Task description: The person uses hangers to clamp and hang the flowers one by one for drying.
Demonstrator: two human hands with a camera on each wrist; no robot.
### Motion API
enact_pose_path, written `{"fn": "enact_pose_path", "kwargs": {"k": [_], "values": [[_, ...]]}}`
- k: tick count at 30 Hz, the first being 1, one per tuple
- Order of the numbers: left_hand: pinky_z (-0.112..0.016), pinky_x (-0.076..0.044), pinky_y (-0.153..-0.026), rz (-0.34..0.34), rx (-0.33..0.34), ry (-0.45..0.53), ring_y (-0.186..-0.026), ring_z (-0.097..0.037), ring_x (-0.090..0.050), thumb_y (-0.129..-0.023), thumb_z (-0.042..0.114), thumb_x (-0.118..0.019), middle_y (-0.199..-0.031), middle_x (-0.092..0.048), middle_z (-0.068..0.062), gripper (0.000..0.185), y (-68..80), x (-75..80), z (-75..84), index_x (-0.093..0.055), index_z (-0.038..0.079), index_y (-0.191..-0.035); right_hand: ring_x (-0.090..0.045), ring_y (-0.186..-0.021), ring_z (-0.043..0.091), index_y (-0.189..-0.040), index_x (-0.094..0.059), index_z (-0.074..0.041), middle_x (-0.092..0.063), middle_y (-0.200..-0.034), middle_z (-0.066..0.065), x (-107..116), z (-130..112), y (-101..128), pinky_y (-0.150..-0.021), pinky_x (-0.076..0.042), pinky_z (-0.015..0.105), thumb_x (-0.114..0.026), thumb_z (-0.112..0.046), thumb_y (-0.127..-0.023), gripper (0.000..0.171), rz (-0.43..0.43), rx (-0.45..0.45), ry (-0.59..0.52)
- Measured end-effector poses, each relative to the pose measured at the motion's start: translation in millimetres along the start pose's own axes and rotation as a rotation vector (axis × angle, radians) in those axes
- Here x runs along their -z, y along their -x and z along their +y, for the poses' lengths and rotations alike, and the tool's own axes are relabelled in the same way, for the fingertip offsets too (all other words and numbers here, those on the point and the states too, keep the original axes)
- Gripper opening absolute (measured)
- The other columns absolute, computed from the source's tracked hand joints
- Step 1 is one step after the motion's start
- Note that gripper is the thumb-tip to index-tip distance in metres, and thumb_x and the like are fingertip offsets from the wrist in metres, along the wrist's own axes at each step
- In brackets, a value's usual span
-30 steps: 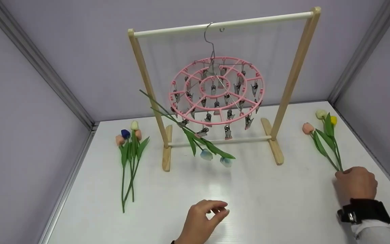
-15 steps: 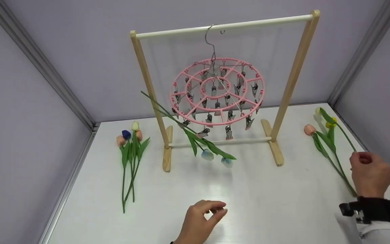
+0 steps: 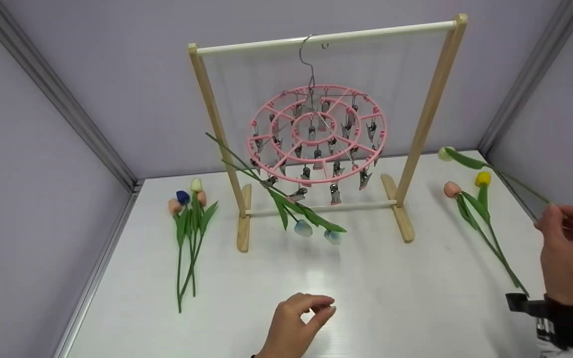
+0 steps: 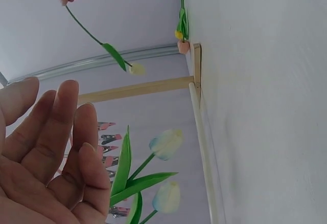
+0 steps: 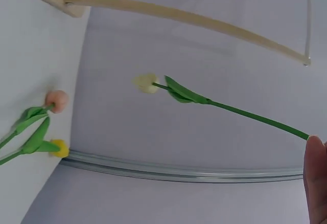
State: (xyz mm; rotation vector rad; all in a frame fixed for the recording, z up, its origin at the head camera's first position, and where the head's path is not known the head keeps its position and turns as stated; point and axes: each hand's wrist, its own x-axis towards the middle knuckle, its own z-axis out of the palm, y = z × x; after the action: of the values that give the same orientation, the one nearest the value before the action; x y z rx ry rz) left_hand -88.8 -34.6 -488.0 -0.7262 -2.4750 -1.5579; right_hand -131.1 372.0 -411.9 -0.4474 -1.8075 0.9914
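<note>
Glossy white counter [image 3: 391, 298] walled by matte lilac panels; a wooden rack [image 3: 428, 107] stands mid-counter with open surface in front of it. Right hand [image 3: 570, 251], right of the rack near the counter's edge, pinches the thin green stem of a cream tulip [image 3: 446, 153], held clear above the counter over the pink tulip [image 3: 451, 189] and yellow tulip [image 3: 483, 178]. Left hand [image 3: 296, 323], in front of the rack, holds nothing, fingers loosely curled.
</note>
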Motion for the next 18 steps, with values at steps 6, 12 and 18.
{"fn": "enact_pose_path", "kwargs": {"k": [6,12,18], "values": [[-0.023,-0.048,-0.064,0.011,-0.015,0.005,-0.076,0.001,-0.058,-0.09,0.03,-0.062,-0.082,-0.065,0.018,0.014,1.0,5.0,4.8,-0.071,0.023,-0.098,-0.054,-0.068,-0.003,-0.098,-0.067,0.0,-0.055,-0.079,-0.019,3.6,-33.4,3.8,-0.067,-0.043,0.011,-0.061,-0.013,-0.09,0.015,0.037,0.032,0.001],[-0.022,-0.047,-0.063,0.008,-0.039,-0.006,-0.076,0.001,-0.058,-0.09,0.029,-0.062,-0.084,-0.065,0.018,0.013,-4.1,7.2,8.5,-0.07,0.024,-0.099,-0.056,-0.068,-0.002,-0.099,-0.067,0.002,-0.062,-0.083,-0.004,6.7,-55.9,10.5,-0.067,-0.044,0.009,-0.062,-0.002,-0.088,0.013,-0.039,0.178,-0.124],[-0.021,-0.047,-0.063,-0.01,-0.048,0.013,-0.077,0.002,-0.057,-0.09,0.03,-0.061,-0.084,-0.064,0.017,0.014,-13.7,6.8,15.7,-0.07,0.024,-0.099,-0.059,-0.066,0.005,-0.094,-0.064,0.016,-0.063,-0.082,0.001,6.4,-76.9,16.9,-0.064,-0.047,0.012,-0.064,0.008,-0.083,0.014,-0.128,0.256,-0.327]]}}
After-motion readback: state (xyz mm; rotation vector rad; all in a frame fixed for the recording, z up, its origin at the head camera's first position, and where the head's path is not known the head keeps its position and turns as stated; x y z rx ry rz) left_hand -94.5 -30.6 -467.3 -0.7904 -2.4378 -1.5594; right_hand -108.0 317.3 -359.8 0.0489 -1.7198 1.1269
